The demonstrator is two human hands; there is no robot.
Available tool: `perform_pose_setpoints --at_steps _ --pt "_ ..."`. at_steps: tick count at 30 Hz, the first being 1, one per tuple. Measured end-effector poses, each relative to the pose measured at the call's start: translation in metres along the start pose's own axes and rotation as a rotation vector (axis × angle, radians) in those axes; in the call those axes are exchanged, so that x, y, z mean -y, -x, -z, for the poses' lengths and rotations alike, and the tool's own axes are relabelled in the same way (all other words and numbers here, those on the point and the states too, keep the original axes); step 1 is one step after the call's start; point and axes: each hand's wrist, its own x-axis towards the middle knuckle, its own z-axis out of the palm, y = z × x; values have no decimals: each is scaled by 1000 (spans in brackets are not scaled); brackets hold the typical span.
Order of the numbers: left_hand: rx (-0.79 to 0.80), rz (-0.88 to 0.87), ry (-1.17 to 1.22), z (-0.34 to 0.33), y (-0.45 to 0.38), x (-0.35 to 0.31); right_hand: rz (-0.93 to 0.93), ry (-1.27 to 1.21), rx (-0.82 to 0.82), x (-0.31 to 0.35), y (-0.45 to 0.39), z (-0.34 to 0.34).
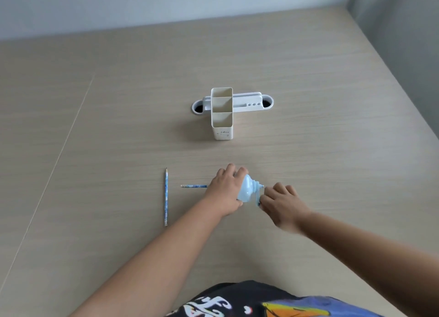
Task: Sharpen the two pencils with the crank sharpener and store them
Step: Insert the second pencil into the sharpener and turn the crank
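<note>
Head view: pale blue rounded plastic crank sharpener (247, 188) taken as the landmark, sitting on the light wood-grain table (308, 126).
Left hand (224, 192): clamped over the sharpener body from its left side, pinning it down.
Right hand (282, 203): just right of the sharpener, fingers pinched on the small blue crank handle (260, 201); closed on it, by the look of it.
Pencil in work: slim blue patterned pencil (193, 186), sticking straight out of the sharpener's left side, long axis level left-to-right, tip end hidden under the left hand.
Key relation: pencil axis in line with the crank shaft, so a crank turn on the right drives the cut while the left holds steady.
Second pencil: matching blue patterned pencil (166, 196), further left of the sharpener, lying free, pointed tip away from the person; probably already done.
Nearer hand for both pencils: the left.
Store: white three-compartment plastic pencil holder (222, 113), well beyond the sharpener, upright, compartments showing nothing inside.
Stage: likely mid-sharpening, storing not yet begun.
</note>
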Motion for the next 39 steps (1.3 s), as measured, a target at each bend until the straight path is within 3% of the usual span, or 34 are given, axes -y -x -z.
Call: perform_pose_setpoints --at_steps 4,8,15,22,25,28,32,35,39 --pt "3 3 -5 0 0 0 -130 -213 -146 -8 -20 33" --pt "-4 -3 17 1 1 0 -337 -174 -86 -20 -55 19" --pt "-52 6 60 -3 6 2 -240 44 103 1 -25 -11" --pt "12 -47 82 -1 5 5 -286 58 129 1 -10 0" --pt "16 -96 80 9 7 15 -411 -91 -10 4 -9 28" --pt "-27 -37 42 26 18 36 -341 -254 -84 8 -18 51" --pt "36 69 -26 37 41 74 -179 -434 31 31 -40 50" --pt "-38 99 -43 31 50 87 -106 -334 83 49 -54 30" --pt "-255 92 56 19 52 92 -81 -216 10 51 -58 18"
